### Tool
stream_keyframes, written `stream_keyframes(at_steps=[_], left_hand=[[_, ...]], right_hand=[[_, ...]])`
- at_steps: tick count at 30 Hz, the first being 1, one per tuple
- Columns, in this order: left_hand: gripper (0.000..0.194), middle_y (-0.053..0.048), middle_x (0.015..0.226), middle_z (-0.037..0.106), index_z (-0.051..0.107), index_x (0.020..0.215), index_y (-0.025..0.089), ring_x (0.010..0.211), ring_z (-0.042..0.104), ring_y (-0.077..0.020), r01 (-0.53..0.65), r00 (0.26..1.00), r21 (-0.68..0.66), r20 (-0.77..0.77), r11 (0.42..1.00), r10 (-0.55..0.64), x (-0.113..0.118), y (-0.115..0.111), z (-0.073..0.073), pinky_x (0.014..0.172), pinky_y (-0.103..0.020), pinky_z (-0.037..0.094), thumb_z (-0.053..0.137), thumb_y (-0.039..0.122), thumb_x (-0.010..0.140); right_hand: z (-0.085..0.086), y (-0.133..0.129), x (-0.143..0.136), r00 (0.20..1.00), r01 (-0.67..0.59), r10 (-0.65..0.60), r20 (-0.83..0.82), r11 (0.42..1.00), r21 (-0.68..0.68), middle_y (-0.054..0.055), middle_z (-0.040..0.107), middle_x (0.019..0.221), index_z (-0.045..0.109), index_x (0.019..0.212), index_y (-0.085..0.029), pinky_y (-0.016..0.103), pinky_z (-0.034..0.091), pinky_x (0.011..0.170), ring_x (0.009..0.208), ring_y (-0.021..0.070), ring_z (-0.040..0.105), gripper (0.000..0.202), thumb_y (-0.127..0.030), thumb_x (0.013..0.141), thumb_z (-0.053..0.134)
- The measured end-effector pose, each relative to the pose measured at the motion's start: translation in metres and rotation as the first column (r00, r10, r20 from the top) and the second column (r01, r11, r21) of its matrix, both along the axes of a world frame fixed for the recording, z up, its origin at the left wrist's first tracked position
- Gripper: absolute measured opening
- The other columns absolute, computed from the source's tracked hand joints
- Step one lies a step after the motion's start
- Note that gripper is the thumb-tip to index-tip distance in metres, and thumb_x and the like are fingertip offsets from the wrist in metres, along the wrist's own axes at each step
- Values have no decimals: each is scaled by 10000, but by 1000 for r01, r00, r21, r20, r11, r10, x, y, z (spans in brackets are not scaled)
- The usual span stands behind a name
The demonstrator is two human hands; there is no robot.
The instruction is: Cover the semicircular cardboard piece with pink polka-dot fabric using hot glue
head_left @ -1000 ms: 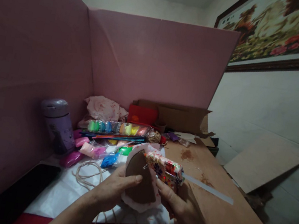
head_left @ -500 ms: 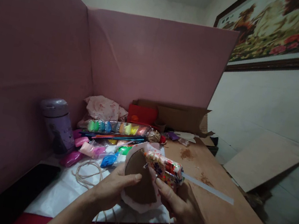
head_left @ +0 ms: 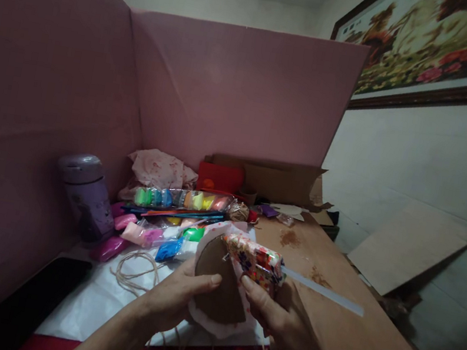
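Note:
My left hand (head_left: 192, 284) grips a brown cardboard piece (head_left: 219, 286) with one curved edge, thumb flat on its face. Pale fabric with small pink marks (head_left: 222, 329) shows around the cardboard's edge. In my right hand (head_left: 277, 311) is a flower-patterned glue gun (head_left: 261, 260), its tip over the upper edge of the cardboard. A long translucent glue stick (head_left: 324, 290) juts from the gun's back end to the right. The trigger and most of my right fingers are hidden. Whether the tip touches the cardboard, I cannot tell.
Under my hands lies white paper (head_left: 78, 298), with a coil of twine (head_left: 134, 272) on it. Bagged coloured clay (head_left: 180, 199) and a purple bottle (head_left: 88, 198) stand behind and left. A black flat object (head_left: 34, 297) lies front left. Cardboard (head_left: 281, 183) leans at the back.
The whole view has shifted slightly left. Both hands keep their holds, and the glue gun and cardboard stay almost in the same place relative to each other.

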State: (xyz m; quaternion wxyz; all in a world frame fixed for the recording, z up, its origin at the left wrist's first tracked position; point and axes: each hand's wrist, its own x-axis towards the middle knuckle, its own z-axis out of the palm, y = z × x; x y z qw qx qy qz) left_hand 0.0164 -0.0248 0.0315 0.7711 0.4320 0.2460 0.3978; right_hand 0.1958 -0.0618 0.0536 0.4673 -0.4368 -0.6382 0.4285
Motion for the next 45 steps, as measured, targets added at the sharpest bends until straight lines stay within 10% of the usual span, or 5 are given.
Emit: stream_keyframes(at_steps=[45], left_hand=[[281,-138,899,709,638,1011,87,784,662,-232,-68,998,-58,-14,996,67,-5,4,7,720,-328,510,612,129,734]], right_hand=[[-8,-4,-4,995,28,-22,-101,998,61,70,632,1126,587,1155,-236,447,423,933,1054,240,557,331,-344,850,516]])
